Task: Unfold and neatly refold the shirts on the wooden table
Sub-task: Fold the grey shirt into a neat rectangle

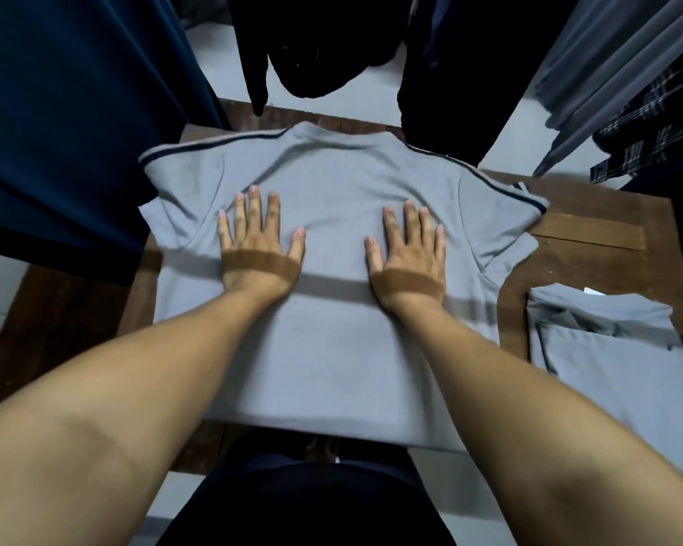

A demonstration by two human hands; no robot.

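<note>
On the wooden table [592, 234], ctr of view, a grey shirt [332, 348] lies spread flat, back side up, collar at the far edge & hem toward the person's body. A thin dark stripe runs along each shoulder & down both short sleeves. The sleeves stick out to L & R, the R one over bare wood, the L one at the table's L edge. Soft creases cross the upper back; the lower half looks smooth.

L hand [259, 246] rests palm down on the shirt's upper back, L of ctr, fingers straight & fanned, thumb out toward the middle. It grips nothing, just lies flat on the cloth. R hand [407, 252] does the same R of ctr: palm down, fingers straight & a bit spread, nothing pinched. The hands sit apart w/ a strip of cloth btw the thumbs. Both forearms are bare & stretch over the lower part of the shirt.

At the R side of the table, near the spread shirt w/ a gap of wood btw them, sits a pile of folded grey shirts [608, 348]; can't tell how many.

Clothes hang around the table: a dark blue garment [68, 112] on the L, black ones [316, 53] at the far side, grey fabric [616, 65] & a dark plaid piece [655, 128] on the R. Pale floor [375, 92] shows behind
</note>
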